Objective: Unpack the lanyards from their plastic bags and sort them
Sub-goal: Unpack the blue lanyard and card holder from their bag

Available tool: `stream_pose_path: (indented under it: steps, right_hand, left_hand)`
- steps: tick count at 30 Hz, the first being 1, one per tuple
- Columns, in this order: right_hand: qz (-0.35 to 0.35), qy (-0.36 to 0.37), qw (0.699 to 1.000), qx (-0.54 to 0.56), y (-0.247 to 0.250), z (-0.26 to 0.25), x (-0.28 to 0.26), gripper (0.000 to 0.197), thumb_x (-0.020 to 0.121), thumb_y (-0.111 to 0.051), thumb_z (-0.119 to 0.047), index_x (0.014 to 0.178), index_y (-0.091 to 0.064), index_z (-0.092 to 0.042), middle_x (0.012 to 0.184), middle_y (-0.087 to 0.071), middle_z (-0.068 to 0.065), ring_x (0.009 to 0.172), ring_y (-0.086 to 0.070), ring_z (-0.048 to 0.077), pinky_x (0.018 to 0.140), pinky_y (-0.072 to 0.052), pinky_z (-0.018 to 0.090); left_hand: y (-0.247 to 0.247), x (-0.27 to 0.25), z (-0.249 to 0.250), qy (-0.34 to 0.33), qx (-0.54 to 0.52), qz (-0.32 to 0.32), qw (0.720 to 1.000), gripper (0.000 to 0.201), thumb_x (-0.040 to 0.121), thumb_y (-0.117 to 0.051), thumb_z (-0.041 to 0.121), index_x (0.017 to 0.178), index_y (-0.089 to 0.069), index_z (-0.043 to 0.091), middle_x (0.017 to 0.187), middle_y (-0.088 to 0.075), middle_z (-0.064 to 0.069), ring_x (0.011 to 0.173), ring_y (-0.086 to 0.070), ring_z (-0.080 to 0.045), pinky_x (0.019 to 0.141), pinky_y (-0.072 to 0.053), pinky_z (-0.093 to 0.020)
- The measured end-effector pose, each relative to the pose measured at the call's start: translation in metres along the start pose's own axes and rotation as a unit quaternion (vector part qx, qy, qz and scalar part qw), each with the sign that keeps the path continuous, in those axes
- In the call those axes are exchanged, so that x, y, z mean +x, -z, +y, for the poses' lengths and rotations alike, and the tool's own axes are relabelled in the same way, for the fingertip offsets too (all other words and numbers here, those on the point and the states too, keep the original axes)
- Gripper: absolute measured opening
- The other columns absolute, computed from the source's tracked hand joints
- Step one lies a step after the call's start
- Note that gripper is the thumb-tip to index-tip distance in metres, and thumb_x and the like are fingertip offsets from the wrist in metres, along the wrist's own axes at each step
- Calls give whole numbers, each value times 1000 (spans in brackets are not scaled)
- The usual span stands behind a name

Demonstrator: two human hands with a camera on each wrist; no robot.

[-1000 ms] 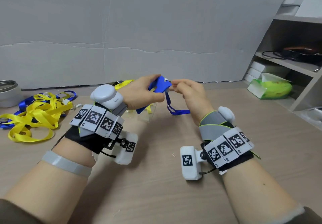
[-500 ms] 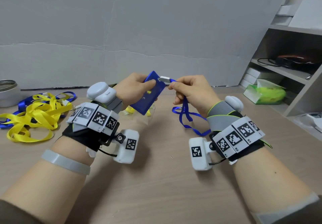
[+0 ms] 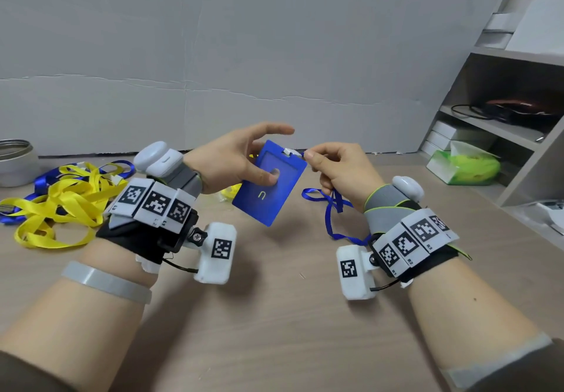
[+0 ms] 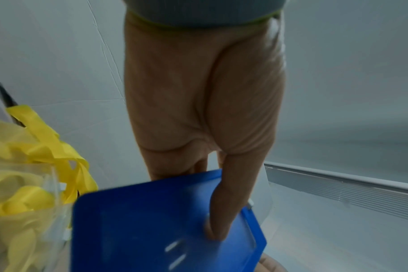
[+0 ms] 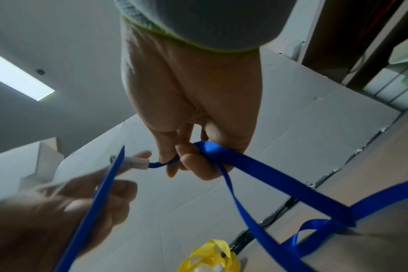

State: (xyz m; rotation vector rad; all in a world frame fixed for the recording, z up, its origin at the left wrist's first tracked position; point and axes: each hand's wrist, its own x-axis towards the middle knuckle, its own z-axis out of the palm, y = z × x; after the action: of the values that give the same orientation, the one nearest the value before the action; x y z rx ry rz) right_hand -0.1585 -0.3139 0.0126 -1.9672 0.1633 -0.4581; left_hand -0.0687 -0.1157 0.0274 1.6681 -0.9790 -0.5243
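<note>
The left hand point(image 3: 235, 159) pinches a flat, rigid blue plastic badge holder point(image 3: 270, 182), thumb on its face, long axis tilted toward the white clip point(image 3: 288, 151). The right hand point(image 3: 338, 168) pinches the glossy blue ribbon lanyard point(image 3: 331, 211), drooping above the wooden table point(image 3: 274, 330).

Each bare forearm wears a black wrist wrap point(image 3: 131, 239) with a band of white square-coded marker tiles point(image 3: 155, 202), a white boxy camera pod point(image 3: 215, 252) at its 4 o'clock, thin black cable, and grey elastic strap point(image 3: 387, 205) edged lime.
</note>
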Motion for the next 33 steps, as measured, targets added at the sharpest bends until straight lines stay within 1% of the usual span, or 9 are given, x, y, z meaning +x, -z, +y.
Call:
stream_pose_path:
  steps: [2, 5, 7, 11, 14, 19, 23, 28, 33]
  right_hand:
    - [-25, -9, 1000, -16, -5, -2, -2, 15, 98, -57, -15, 87, -65, -7, 75, -52, 8, 42, -38, 15, 43, -40, 24]
    - [-65, 5, 997, -39, -10, -5, -6, 21, 100, -52, -12, 83, -62, -4, 64, -57, 1, 43, -41, 14, 45, -43, 26]
    - [-82, 10, 996, -44, -12, -7, -8, 21, 99, -53, -13, 82, -64, -7, 63, -58, 1, 46, -44, 16, 47, -46, 27]
    - [-90, 8, 995, -51, -14, -10, -10, 17, 96, -53, -7, 92, -67, 2, 70, -60, 6, 53, -47, 20, 49, -45, 30]
    - [-82, 19, 994, -67, -15, -13, -11, 21, 94, -59, -14, 75, -67, -11, 64, -59, 2, 45, -42, 13, 47, -39, 25]
    - [-64, 29, 993, -98, -10, -8, -8, 26, 92, -65, -21, 68, -65, -11, 54, -56, -5, 41, -40, 10, 45, -36, 20]
    - [-157, 35, 969, -188, -2, -9, -12, 29, 92, -66, -23, 64, -64, -16, 48, -51, -12, 45, -41, 8, 48, -37, 17]
    - [-189, 26, 953, -237, -1, -18, -9, 20, 91, -66, -24, 81, -72, -7, 48, -53, -12, 45, -43, 8, 50, -40, 22]
    - [-131, 20, 962, -238, 1, -16, -5, 22, 89, -69, -24, 77, -71, -6, 45, -53, -9, 42, -44, 9, 48, -40, 21]
  left_hand:
    - [-1, 1, 1, -8, -25, 5, 1000, 68, 82, -70, -8, 136, -53, 30, 116, -68, -14, 92, -65, -25, 88, -57, -42]
    - [-1, 3, 0, -14, -42, 37, 998, 45, 79, -73, 6, 120, -66, 20, 117, -67, -19, 99, -66, -26, 91, -56, -45]
    - [-1, 5, -2, -12, -66, 76, 995, 35, 85, -70, 0, 117, -66, 14, 112, -68, -17, 97, -67, -26, 90, -56, -44]
    - [-4, 11, -4, -13, -106, 147, 983, 28, 91, -60, -6, 116, -64, 7, 104, -69, -15, 88, -67, -27, 85, -57, -42]
    - [-7, 13, -6, 3, -96, 168, 981, 23, 92, -58, -3, 111, -65, 9, 100, -70, -11, 87, -67, -26, 88, -55, -44]
    - [-7, 13, -2, 16, -66, 141, 988, 23, 81, -72, -2, 100, -63, 7, 90, -70, -11, 81, -67, -25, 78, -58, -40]
    - [-1, 7, 1, 39, 110, 65, 991, 28, 82, -75, 7, 107, -66, 16, 90, -70, -5, 76, -67, -17, 60, -52, -21]
    - [-4, 6, 0, 65, 308, 16, 949, 4, 82, -76, 32, 83, -73, 29, 63, -59, 8, 60, -51, -15, 59, -41, -25]
    - [-4, 7, -2, 93, 309, 13, 946, 20, 70, -74, 44, 86, -73, 32, 82, -72, 5, 75, -66, -23, 65, -54, -35]
